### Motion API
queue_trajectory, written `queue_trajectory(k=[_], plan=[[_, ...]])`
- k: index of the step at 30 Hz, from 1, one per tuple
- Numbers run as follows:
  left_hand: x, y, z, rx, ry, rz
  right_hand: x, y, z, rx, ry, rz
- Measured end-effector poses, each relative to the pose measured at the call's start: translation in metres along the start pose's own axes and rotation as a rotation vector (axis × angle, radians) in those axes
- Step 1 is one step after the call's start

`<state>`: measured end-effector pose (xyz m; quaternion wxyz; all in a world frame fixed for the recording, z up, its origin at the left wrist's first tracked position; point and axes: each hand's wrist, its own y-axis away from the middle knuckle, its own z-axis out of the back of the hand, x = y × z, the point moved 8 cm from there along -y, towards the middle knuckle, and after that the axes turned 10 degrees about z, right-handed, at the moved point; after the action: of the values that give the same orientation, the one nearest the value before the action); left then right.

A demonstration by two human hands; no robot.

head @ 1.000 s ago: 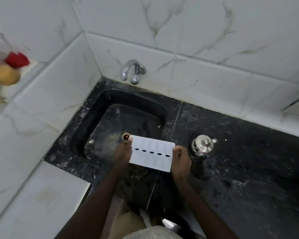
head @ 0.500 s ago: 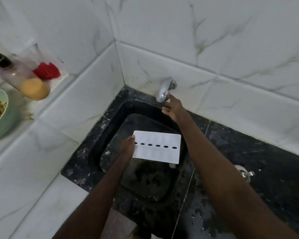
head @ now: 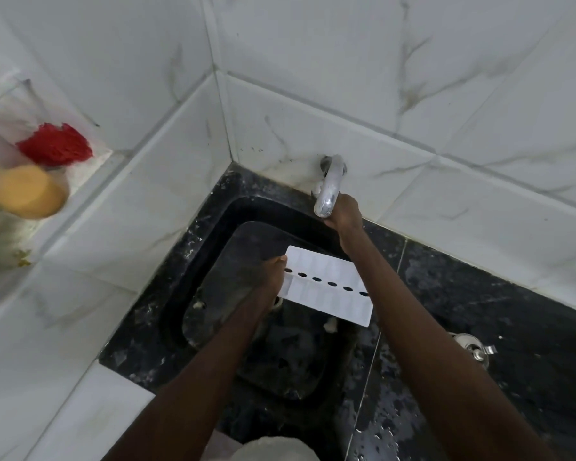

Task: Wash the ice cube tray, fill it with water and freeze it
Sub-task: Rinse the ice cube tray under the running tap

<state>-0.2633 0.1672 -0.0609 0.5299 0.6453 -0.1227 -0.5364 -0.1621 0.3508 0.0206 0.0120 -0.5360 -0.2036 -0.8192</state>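
White plastic ice cube tray (head: 326, 286) is held level over the sink (head: 177, 294), showing a row of dark oval holes down its middle. Left hand (head: 273, 272) pinches one short end, thumb on top. Right hand (head: 345, 211) is at the back of the sink, fingers curled round the tip of the tap (head: 328, 191). Small steel container (head: 473, 344) sits on the wet counter right of the sink.

White ice cube tray (head: 326, 287) over sink (head: 213, 227)
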Motion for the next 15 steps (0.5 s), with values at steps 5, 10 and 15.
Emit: queue_trajectory(k=[5, 10, 15], plan=[[0.002, 0.005, -0.011, 0.035, 0.034, 0.016, -0.014, 0.008, 0.019, -0.044, 0.215, 0.186], [0.003, 0.007, -0.017, 0.058, 0.078, 0.023, -0.020, 0.012, 0.023, 0.009, 0.293, 0.217], [0.004, 0.006, -0.021, 0.062, 0.076, 0.032, -0.008, 0.007, 0.027, -0.022, 0.325, 0.228]])
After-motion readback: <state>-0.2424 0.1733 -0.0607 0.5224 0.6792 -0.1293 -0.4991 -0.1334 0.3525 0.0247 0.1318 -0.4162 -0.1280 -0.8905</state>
